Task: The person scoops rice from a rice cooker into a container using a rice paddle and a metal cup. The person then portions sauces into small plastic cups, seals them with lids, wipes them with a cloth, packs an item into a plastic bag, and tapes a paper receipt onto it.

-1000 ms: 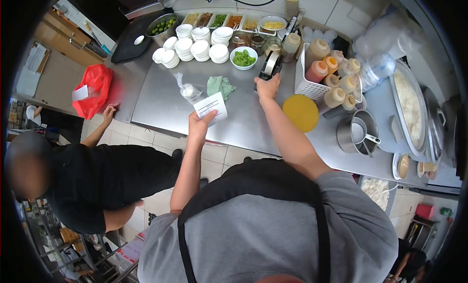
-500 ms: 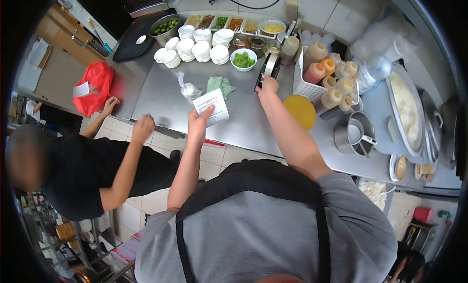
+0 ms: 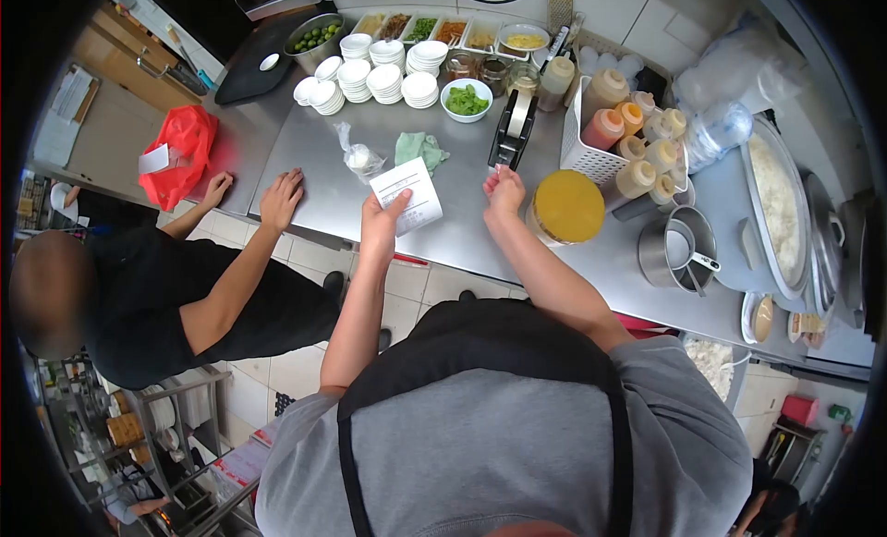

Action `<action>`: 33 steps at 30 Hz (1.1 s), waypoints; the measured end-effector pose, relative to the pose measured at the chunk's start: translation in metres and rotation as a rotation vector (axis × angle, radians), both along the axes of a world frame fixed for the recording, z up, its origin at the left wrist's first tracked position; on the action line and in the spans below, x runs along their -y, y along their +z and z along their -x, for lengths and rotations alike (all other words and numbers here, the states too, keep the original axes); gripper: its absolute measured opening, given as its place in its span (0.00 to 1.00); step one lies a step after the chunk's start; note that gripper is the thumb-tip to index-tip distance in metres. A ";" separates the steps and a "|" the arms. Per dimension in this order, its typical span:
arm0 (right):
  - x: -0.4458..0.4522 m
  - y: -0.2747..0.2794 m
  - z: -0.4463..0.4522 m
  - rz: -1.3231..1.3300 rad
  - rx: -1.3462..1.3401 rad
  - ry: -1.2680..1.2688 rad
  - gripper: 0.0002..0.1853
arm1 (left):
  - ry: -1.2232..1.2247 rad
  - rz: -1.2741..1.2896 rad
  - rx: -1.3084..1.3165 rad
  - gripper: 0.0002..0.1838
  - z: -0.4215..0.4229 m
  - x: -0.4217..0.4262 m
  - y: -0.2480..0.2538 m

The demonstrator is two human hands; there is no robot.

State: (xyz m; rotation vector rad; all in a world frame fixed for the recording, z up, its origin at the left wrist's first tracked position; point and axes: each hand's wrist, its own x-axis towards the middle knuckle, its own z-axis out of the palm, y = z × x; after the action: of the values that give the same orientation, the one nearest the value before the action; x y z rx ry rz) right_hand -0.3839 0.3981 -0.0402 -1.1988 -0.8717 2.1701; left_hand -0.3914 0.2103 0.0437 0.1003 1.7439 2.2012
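A printed white paper slip (image 3: 407,197), like a receipt, is pinched between the thumb and fingers of my left hand (image 3: 379,227) above the steel counter. My right hand (image 3: 504,193) is closed in a pinch at the near end of a black tape dispenser (image 3: 513,135) that carries a roll of tape. The tape end at those fingertips is small and hard to see. Just beyond the slip lie a knotted clear plastic bag (image 3: 360,158) with something white in it and a green cloth (image 3: 420,149). A yellow-lidded tub (image 3: 566,207) stands right of my right hand.
Stacked white cups (image 3: 388,79), a bowl of green leaves (image 3: 465,101) and topping trays line the back. Sauce bottles fill a white basket (image 3: 591,153); a metal pot (image 3: 677,249) stands right. At left, a co-worker's hands (image 3: 280,200) rest by a red bag (image 3: 180,158).
My right hand has drawn back toward me from the tape dispenser's body to its near end. My left hand still holds the slip. The co-worker's raised hand has come down onto the counter.
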 end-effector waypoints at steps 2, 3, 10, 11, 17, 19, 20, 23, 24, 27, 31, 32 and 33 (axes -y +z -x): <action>-0.006 -0.011 0.001 0.026 0.005 0.064 0.07 | 0.041 0.014 -0.005 0.15 0.001 0.000 0.003; -0.009 -0.014 0.002 0.028 0.006 0.067 0.07 | 0.044 0.016 -0.004 0.15 0.002 0.001 0.003; -0.024 -0.019 0.011 0.209 -0.012 0.196 0.08 | 0.102 -0.106 0.151 0.19 0.011 0.007 -0.001; -0.025 -0.022 0.012 0.247 -0.010 0.230 0.08 | 0.094 -0.117 0.155 0.19 0.013 0.008 -0.005; 0.000 -0.017 0.005 0.233 -0.032 0.464 0.07 | 0.133 -0.084 0.224 0.19 0.025 0.009 -0.028; 0.013 0.022 0.011 0.108 -0.122 0.538 0.08 | 0.097 -0.067 0.221 0.20 0.030 0.011 -0.032; 0.020 0.041 0.014 -0.017 -0.215 0.593 0.09 | 0.045 -0.050 0.221 0.20 0.031 0.011 -0.033; 0.044 0.079 0.030 -0.231 -0.294 0.769 0.11 | 0.011 -0.142 0.218 0.19 0.031 0.006 -0.023; 0.051 0.081 0.034 -0.233 -0.296 0.779 0.11 | -0.027 -0.185 0.207 0.19 0.031 0.004 -0.020; 0.072 0.076 0.048 -0.479 -0.324 0.836 0.18 | -0.015 -0.214 0.202 0.17 0.031 0.000 -0.007; 0.082 0.069 0.062 -0.696 -0.255 0.772 0.15 | 0.046 -0.193 0.189 0.16 0.039 0.006 -0.004; 0.080 0.066 0.067 -0.954 -0.239 0.710 0.12 | 0.056 -0.196 0.186 0.16 0.043 0.010 -0.009; 0.080 0.064 0.071 -1.211 -0.223 0.637 0.09 | 0.051 -0.119 0.180 0.15 0.049 0.016 -0.018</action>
State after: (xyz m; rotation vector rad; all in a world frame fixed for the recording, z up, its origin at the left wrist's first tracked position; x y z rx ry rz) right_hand -0.4553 0.3182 0.0238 -0.0586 -2.1789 1.5197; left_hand -0.4400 0.1948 0.0261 -0.1130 1.5356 2.2720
